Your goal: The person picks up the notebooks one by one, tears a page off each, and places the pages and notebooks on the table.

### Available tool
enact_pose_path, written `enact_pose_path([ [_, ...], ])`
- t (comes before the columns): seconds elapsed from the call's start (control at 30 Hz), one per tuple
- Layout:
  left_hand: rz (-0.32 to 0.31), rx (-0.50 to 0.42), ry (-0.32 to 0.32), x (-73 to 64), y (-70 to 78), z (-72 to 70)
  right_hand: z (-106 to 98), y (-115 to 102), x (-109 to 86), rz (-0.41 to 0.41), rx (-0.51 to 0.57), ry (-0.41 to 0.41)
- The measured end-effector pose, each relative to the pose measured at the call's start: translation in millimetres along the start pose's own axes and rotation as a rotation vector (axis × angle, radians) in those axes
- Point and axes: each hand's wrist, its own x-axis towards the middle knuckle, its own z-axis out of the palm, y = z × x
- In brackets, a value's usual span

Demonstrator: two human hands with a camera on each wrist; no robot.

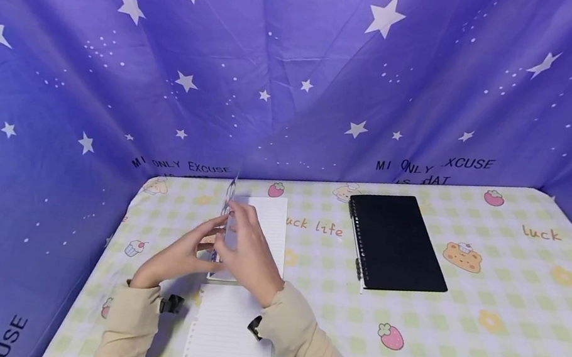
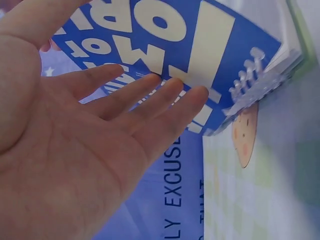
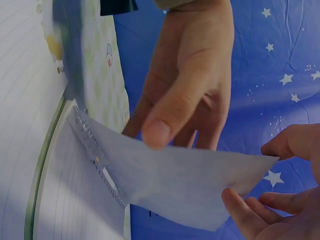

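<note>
A ring-bound notebook (image 1: pixel 275 218) lies with its blue-and-white lettered cover (image 2: pixel 210 35) raised upright from the clear rings (image 2: pixel 247 75). My left hand (image 1: pixel 180 257) is on the outer side of that cover, its fingers nearly straight and lying along it in the left wrist view. In the right wrist view, the left thumb (image 3: pixel 159 131) shows on the pale inner side (image 3: pixel 175 180). My right hand (image 1: pixel 252 255) pinches the cover's free edge at a corner. Below the notebook lies lined loose-leaf paper (image 1: pixel 233 348) with punched holes along its left side.
A black binder cover (image 1: pixel 398 243) lies to the right, its spine with white paper edges along the left. The checked tablecloth (image 1: pixel 508 352) carries cartoon prints. A purple star-print curtain (image 1: pixel 289 32) hangs behind and to the left.
</note>
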Motion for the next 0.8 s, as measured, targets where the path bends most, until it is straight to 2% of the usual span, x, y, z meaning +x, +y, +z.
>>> enact_pose_path([
  [0.23,0.036,0.054,0.001,4.1,-1.3,7.2,-11.4,4.8,0.9,0.122,0.058,-0.065],
  [0.37,0.045,0.143,0.011,5.4,-1.6,10.6,-16.5,7.2,1.2,0.166,0.064,-0.081],
  [0.53,0.055,0.213,0.003,8.1,-1.2,14.8,-21.8,12.0,1.0,0.213,0.105,-0.088],
  [0.7,0.036,0.269,-0.006,9.4,-1.0,17.8,-29.0,20.2,1.8,0.260,0.144,-0.103],
  [0.8,0.002,0.297,-0.013,10.0,-0.1,19.6,-33.8,25.8,2.5,0.282,0.151,-0.106],
])
